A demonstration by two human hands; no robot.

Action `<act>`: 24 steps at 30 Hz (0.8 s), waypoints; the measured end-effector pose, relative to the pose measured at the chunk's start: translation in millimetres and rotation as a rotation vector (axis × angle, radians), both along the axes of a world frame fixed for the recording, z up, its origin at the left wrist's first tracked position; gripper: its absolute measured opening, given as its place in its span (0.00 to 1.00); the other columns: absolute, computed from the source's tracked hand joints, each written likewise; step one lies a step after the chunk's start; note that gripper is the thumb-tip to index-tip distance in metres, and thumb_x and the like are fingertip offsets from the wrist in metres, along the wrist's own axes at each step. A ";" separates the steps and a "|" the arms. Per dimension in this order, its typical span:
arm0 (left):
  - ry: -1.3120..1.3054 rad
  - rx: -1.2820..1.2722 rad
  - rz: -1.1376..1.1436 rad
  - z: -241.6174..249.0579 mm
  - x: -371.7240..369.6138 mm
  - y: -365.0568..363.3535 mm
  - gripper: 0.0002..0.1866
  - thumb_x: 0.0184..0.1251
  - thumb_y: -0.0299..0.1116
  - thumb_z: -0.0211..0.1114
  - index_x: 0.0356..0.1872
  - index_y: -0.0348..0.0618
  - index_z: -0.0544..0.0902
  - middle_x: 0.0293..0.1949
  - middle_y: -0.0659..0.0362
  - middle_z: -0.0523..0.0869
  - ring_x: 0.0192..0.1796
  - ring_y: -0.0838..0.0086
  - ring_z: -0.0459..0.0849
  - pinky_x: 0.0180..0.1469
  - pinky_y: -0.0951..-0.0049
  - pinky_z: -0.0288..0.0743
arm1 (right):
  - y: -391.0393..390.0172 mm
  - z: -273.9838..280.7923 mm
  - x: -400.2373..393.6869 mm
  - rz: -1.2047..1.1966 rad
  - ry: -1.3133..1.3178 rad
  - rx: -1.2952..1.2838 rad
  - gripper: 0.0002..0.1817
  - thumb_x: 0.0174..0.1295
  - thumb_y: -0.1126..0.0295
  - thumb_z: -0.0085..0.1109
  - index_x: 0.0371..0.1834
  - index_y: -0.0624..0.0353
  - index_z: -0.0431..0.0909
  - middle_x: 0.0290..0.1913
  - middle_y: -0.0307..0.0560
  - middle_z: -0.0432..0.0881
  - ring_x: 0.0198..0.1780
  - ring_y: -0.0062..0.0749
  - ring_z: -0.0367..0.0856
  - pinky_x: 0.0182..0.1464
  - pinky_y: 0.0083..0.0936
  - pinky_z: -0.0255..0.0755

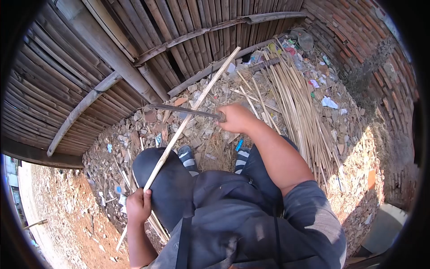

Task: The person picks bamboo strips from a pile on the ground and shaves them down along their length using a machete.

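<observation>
My left hand (139, 206) is closed round the lower end of a long pale bamboo strip (179, 131), beside my left knee. The strip rests across that knee and slants up and away to the right. My right hand (235, 118) grips the handle of a long dark machete (181, 109). Its blade points left and crosses the strip at about mid-length, overlapping it in this view. Beyond my right forearm lies a big pile of split bamboo strips (298, 107). A few more strips (157, 227) lie by my left wrist.
A slatted bamboo wall (188, 36) rises ahead and to the left, with a brick wall (358, 31) at the right. Stones, straw and litter cover the ground (134, 134). A bright blue object (239, 145) lies by my right foot. Bits of white plastic (329, 102) lie past the pile.
</observation>
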State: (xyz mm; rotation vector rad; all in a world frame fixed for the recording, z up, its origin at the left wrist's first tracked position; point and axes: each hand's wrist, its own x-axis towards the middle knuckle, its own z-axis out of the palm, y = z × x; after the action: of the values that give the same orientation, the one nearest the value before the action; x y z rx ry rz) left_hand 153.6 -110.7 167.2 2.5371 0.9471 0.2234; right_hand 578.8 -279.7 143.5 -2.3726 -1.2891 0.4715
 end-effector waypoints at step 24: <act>0.065 0.066 0.021 1.2 1.9 -7.8 0.22 0.76 0.42 0.63 0.24 0.38 0.72 0.18 0.42 0.78 0.24 0.40 0.80 0.29 0.47 0.70 | -1.0 28.4 -18.2 0.174 -0.022 -0.061 0.19 0.57 0.58 0.71 0.47 0.56 0.83 0.38 0.59 0.87 0.45 0.58 0.87 0.50 0.51 0.79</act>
State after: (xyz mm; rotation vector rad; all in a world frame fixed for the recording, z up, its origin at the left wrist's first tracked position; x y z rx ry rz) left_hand 155.4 -118.4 168.4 2.6101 1.0076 0.1818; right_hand 560.6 -280.7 171.9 -2.3308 -1.5195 0.5441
